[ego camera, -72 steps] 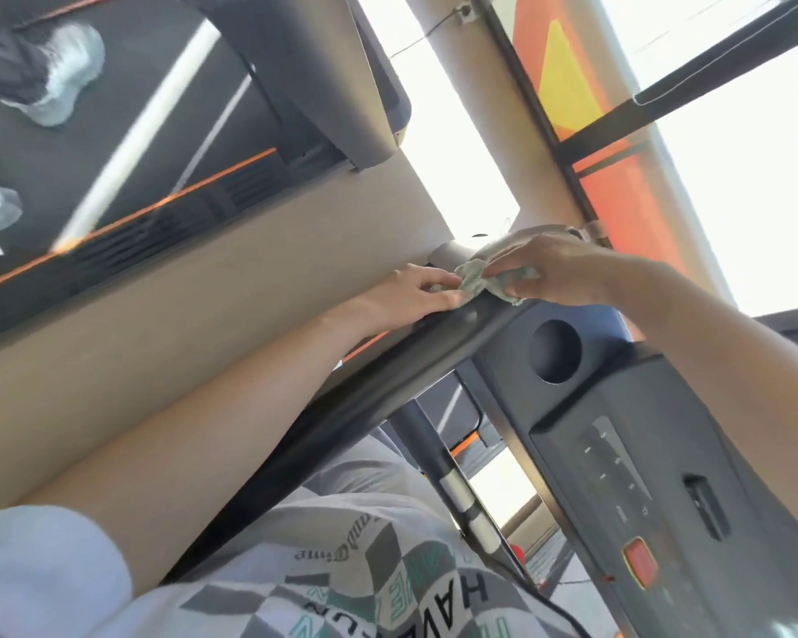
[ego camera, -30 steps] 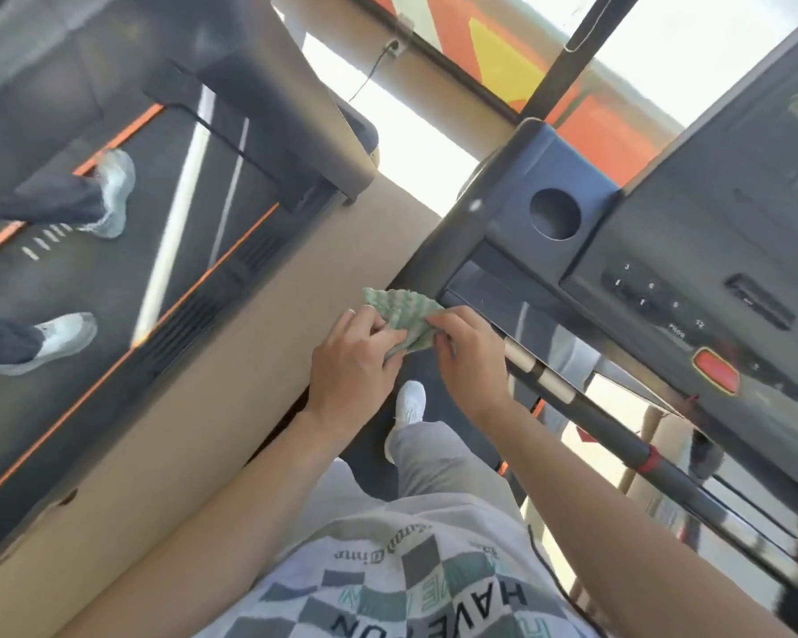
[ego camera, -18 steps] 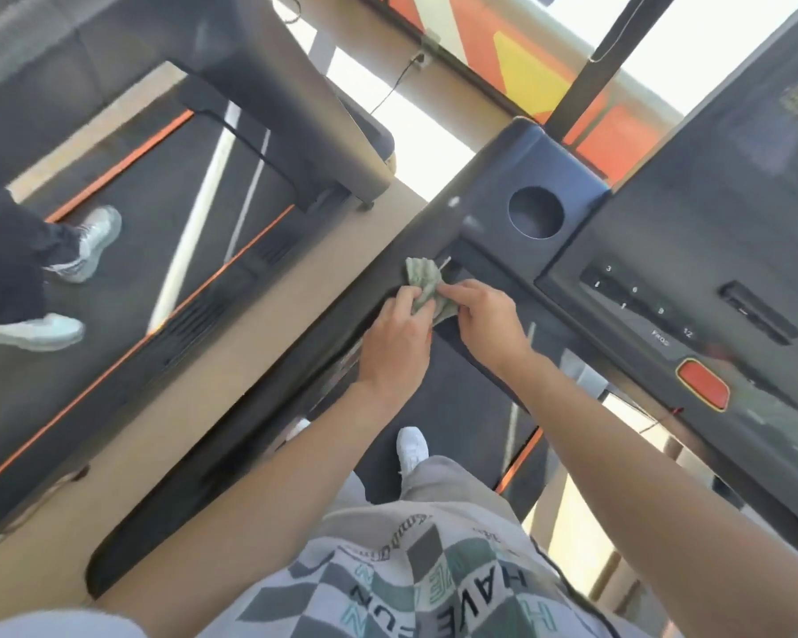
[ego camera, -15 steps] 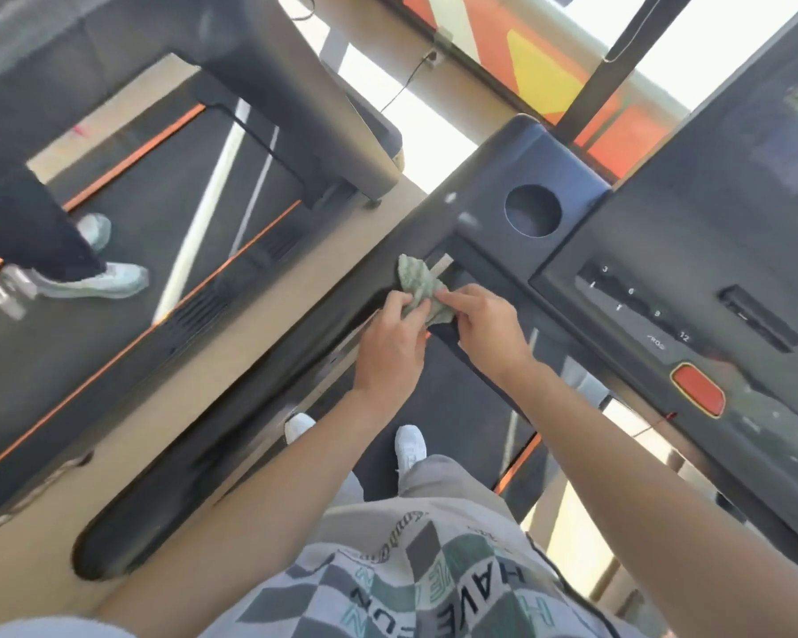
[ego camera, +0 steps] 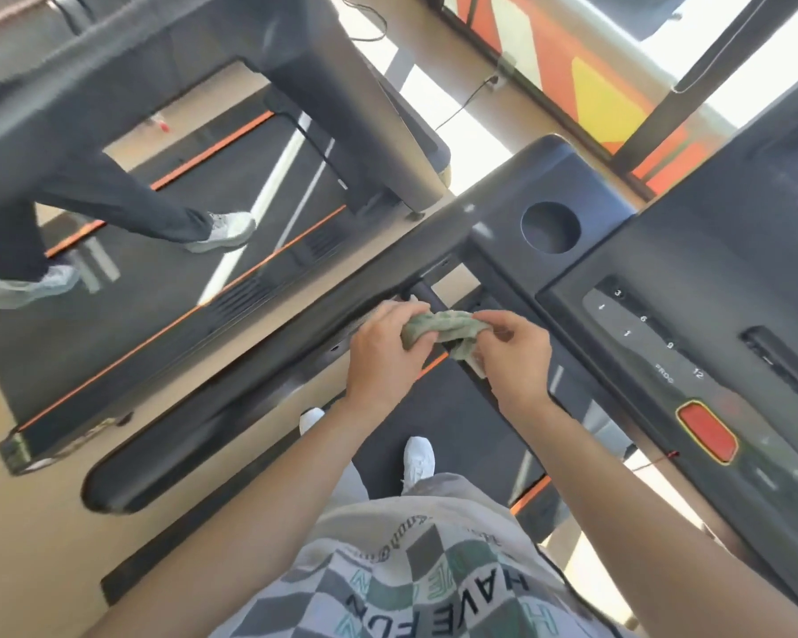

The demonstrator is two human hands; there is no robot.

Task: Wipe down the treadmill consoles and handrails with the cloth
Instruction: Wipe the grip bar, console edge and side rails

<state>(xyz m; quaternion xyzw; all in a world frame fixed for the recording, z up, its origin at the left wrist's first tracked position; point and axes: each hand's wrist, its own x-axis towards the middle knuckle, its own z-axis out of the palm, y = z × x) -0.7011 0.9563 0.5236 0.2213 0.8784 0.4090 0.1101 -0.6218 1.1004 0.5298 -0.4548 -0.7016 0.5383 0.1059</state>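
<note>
Between the smooth black handrail [ego camera: 203,435] on the left and the matte dark console [ego camera: 692,250] on the right, a crumpled green waffle-textured cloth [ego camera: 438,326] is bunched in both hands: the left hand [ego camera: 388,356] grips one end, the right hand [ego camera: 517,356] pinches the other. Far of them, a round cup well [ego camera: 550,227] shows only shadow

Left hand [ego camera: 384,356], right hand [ego camera: 517,356] pinch green cloth [ego camera: 438,328] beside console [ego camera: 692,343].

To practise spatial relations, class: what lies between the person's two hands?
In the head view, the green cloth spans the gap, gripped by the left hand and pinched by the right hand.
</note>
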